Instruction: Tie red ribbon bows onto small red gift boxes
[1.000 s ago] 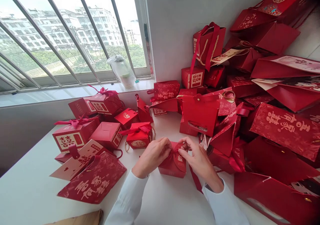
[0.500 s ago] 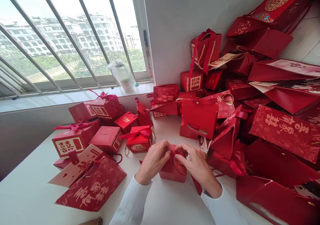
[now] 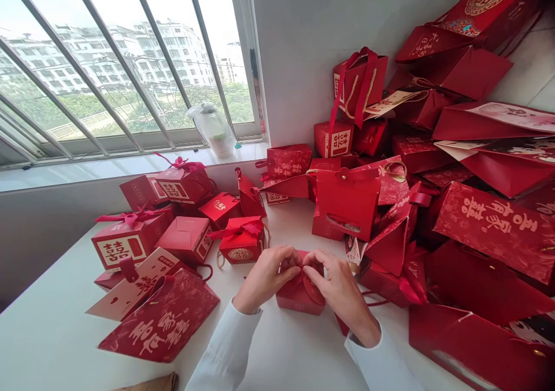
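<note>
On a white tabletop (image 3: pixel 56 333), the left hand (image 3: pixel 266 274) and right hand (image 3: pixel 339 287) pinch closed on a red ribbon (image 3: pixel 299 273) atop a small red cardboard gift box (image 3: pixel 297 298), which sits between them. Just behind stands a red bow-tied box with a gold emblem (image 3: pixel 240 242). Beyond the hands, a red paper gift bag (image 3: pixel 347 203) stands upright, beside a heap of large red paper bags (image 3: pixel 494 226).

light: bright daylight from window (image 3: pixel 243 61) | glare: sky (image 3: pixel 99 3) blown out | shadows: soft | edges: curved, stretched
</note>
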### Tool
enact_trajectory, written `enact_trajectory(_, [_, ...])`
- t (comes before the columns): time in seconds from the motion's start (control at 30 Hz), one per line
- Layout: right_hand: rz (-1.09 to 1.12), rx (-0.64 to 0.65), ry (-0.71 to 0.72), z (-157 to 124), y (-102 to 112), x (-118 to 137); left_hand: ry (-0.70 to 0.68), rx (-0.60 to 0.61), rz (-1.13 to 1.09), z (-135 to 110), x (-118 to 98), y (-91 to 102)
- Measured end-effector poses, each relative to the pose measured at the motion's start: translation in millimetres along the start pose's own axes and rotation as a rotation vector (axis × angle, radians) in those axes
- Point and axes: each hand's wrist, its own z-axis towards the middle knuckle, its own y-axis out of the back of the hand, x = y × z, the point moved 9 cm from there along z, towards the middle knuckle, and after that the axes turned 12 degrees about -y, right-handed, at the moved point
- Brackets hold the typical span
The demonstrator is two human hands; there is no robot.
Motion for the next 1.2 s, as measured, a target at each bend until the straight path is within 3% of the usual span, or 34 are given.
enact_trajectory(0.2, [0.000,-0.021,-0.042,0,8,-5,-0.036,-0.033,0.048,1,-2,-0.7])
enact_trajectory(0.47, [0.046,0.065,-0.112,4,7,-11,-0.065,-0.095,0.094,3,-3,-0.4])
enact_trajectory(0.63, [-0.010,0.048,-0.122,6,5,-9,-0.080,-0.100,0.265,3,-5,-2.0])
enact_trajectory(0.87, [0.021,0.081,-0.141,8,1,-11,-0.232,-0.112,0.582,0,-20,-3.6])
enact_trajectory(1.2, [0.068,0.108,-0.152,7,3,-7,-0.373,-0.183,0.585,-1,-25,-3.0])
